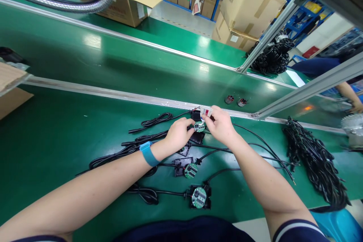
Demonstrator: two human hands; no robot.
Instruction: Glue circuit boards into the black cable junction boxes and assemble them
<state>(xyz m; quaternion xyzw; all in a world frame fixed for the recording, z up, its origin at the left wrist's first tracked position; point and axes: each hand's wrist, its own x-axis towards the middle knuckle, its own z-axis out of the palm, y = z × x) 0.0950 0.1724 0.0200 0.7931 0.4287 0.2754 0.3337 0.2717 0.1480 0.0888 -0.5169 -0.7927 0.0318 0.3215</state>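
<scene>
My left hand [179, 133], a blue band on its wrist, pinches the edge of a round green circuit board [199, 127]. My right hand [222, 125] is closed around a small white bottle [206, 111] with a red mark on its label; its narrow end points down at that board. Black plastic housings lie beneath and beside the hands, partly hidden. Closer to my body, another round board [191, 171] rests by an open black housing [179, 167]. The nearest round board [199, 197] lies on its own housing, with black cables running out both sides.
Coiled black cables [113, 157] lie to the left, and a thick bundle of black cables [314, 159] to the right. Two small metal cylinders [235, 101] stand beyond the metal rail [141, 99]. Cardboard boxes [246, 7] are behind. A co-worker's arm [350, 94] shows at right.
</scene>
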